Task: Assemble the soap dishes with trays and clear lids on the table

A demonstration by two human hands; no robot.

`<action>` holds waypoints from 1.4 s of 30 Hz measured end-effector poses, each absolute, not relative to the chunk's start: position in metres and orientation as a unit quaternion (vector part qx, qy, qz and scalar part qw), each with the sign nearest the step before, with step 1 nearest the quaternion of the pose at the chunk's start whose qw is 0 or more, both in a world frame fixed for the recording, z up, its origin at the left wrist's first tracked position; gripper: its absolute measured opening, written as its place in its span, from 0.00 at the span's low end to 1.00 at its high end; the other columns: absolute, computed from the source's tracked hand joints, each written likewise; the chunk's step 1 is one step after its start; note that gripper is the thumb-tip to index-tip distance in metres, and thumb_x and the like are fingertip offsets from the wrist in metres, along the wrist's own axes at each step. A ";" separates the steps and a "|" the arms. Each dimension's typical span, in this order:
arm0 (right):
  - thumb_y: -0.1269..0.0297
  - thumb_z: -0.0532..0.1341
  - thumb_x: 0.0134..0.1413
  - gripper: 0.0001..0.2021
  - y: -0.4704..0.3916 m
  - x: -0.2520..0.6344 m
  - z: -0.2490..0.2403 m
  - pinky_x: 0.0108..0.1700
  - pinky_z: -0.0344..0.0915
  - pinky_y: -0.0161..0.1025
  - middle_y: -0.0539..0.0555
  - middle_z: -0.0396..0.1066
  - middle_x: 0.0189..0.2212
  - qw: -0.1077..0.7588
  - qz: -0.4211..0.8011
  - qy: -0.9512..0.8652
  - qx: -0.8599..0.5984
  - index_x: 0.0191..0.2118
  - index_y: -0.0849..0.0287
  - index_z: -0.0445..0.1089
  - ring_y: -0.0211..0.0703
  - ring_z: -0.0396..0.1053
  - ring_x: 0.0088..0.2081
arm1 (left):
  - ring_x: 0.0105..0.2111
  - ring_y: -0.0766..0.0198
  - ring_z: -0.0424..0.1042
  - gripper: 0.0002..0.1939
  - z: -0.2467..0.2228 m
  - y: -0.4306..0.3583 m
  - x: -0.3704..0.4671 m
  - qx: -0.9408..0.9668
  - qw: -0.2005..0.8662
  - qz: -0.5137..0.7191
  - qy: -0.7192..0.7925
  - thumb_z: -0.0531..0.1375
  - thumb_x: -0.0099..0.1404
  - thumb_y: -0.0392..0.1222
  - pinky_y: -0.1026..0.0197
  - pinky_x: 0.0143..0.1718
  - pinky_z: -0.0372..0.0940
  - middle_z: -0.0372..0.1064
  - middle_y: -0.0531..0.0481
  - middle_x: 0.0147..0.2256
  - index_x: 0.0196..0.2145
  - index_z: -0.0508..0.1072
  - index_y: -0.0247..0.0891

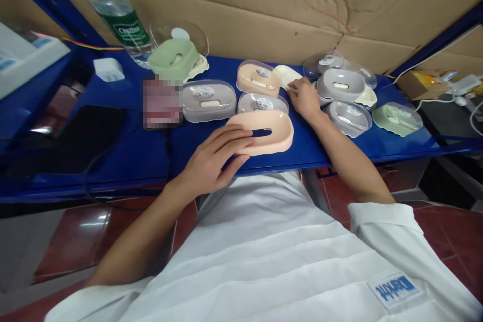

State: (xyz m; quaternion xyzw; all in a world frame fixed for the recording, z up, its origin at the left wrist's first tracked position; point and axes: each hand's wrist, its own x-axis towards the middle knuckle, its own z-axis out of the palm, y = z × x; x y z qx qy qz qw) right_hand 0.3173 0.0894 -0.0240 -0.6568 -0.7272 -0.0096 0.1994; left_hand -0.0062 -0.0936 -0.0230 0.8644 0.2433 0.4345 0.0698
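My left hand [215, 156] grips the left end of a peach plastic soap dish base [282, 136], fingers over its rim and thumb along its near side. The base is oval, with a long slot in its floor. Farther back, my right hand [305, 98] has its fingers closed on the near edge of a cream wavy-edged tray [286, 74]; its fingertips are partly hidden. Beside that tray is a peach soap dish [247, 76] under a clear lid. A grey lidded soap dish [245, 103] sits partly behind the peach base.
Another grey lidded dish [190, 105] stands left, by a blurred-out phone-like item [160, 103]. A green base [171, 63] and a water bottle [126, 30] are at the back left. Grey dishes [349, 123] and a green one [396, 121] stand right on the blue table [302, 153].
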 end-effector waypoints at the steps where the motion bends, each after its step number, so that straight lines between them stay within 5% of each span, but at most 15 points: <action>1: 0.65 0.61 0.69 0.15 0.088 0.320 -0.020 0.65 0.72 0.63 0.67 0.77 0.57 0.209 -0.016 -0.726 -0.655 0.56 0.61 0.79 0.65 0.76 0.59 | 0.65 0.49 0.75 0.20 -0.022 -0.094 -0.006 0.855 0.063 0.448 0.254 0.64 0.78 0.36 0.42 0.69 0.71 0.78 0.39 0.60 0.65 0.73 0.41; 8: 0.55 0.61 0.77 0.15 -0.011 0.324 0.020 0.53 0.79 0.54 0.60 0.79 0.51 0.398 -0.072 -0.758 -0.512 0.57 0.53 0.80 0.56 0.79 0.50 | 0.63 0.48 0.77 0.18 -0.020 -0.098 -0.008 0.755 0.015 0.563 0.336 0.59 0.81 0.43 0.42 0.67 0.71 0.78 0.42 0.60 0.65 0.74 0.45; 10: 0.60 0.63 0.76 0.12 -0.064 0.316 0.016 0.53 0.79 0.52 0.58 0.80 0.49 0.424 -0.082 -0.779 -0.454 0.57 0.51 0.80 0.54 0.80 0.51 | 0.63 0.47 0.76 0.19 -0.021 -0.098 -0.008 0.734 0.010 0.586 0.344 0.58 0.81 0.45 0.41 0.67 0.71 0.78 0.42 0.61 0.66 0.73 0.47; 14: 0.71 0.66 0.73 0.14 -0.140 0.302 -0.013 0.47 0.78 0.43 0.56 0.81 0.46 0.339 -0.042 -0.865 -0.368 0.59 0.53 0.79 0.47 0.82 0.46 | 0.62 0.47 0.77 0.18 -0.020 -0.097 -0.009 0.758 0.020 0.560 0.335 0.60 0.80 0.42 0.41 0.66 0.71 0.78 0.41 0.59 0.64 0.74 0.45; 18: 0.70 0.65 0.75 0.14 -0.143 0.293 -0.033 0.49 0.79 0.42 0.55 0.82 0.46 0.311 -0.019 -0.882 -0.354 0.60 0.54 0.78 0.46 0.82 0.47 | 0.60 0.48 0.78 0.19 -0.019 -0.097 -0.009 0.819 0.032 0.490 0.297 0.62 0.79 0.40 0.43 0.65 0.72 0.79 0.41 0.59 0.64 0.74 0.43; 25: 0.64 0.72 0.69 0.17 -0.121 0.294 -0.046 0.52 0.81 0.49 0.58 0.76 0.49 0.440 -0.035 -0.814 -0.378 0.59 0.51 0.73 0.52 0.79 0.52 | 0.63 0.48 0.76 0.20 -0.023 -0.095 -0.007 0.886 0.041 0.377 0.266 0.64 0.78 0.37 0.43 0.66 0.72 0.78 0.38 0.59 0.64 0.72 0.39; 30: 0.52 0.72 0.69 0.32 -0.120 0.309 -0.044 0.67 0.74 0.63 0.64 0.68 0.69 0.411 -0.045 -0.822 -0.391 0.72 0.47 0.65 0.64 0.69 0.70 | 0.70 0.46 0.69 0.18 -0.025 -0.092 -0.004 0.915 0.055 0.308 0.256 0.61 0.80 0.36 0.38 0.73 0.66 0.74 0.35 0.64 0.64 0.71 0.37; 34: 0.53 0.66 0.75 0.26 -0.118 0.305 -0.039 0.69 0.70 0.60 0.58 0.71 0.70 0.310 -0.028 -0.855 -0.416 0.73 0.45 0.67 0.61 0.69 0.71 | 0.75 0.43 0.62 0.17 -0.028 -0.090 -0.004 0.914 0.073 0.291 0.273 0.61 0.80 0.39 0.34 0.74 0.65 0.68 0.32 0.69 0.63 0.71 0.38; 42: 0.61 0.65 0.76 0.17 -0.119 0.305 -0.037 0.67 0.71 0.56 0.56 0.74 0.68 0.321 -0.035 -0.859 -0.398 0.65 0.46 0.76 0.56 0.72 0.68 | 0.73 0.46 0.68 0.18 -0.032 -0.089 -0.004 0.908 0.067 0.309 0.276 0.63 0.80 0.40 0.37 0.73 0.69 0.74 0.37 0.66 0.64 0.75 0.40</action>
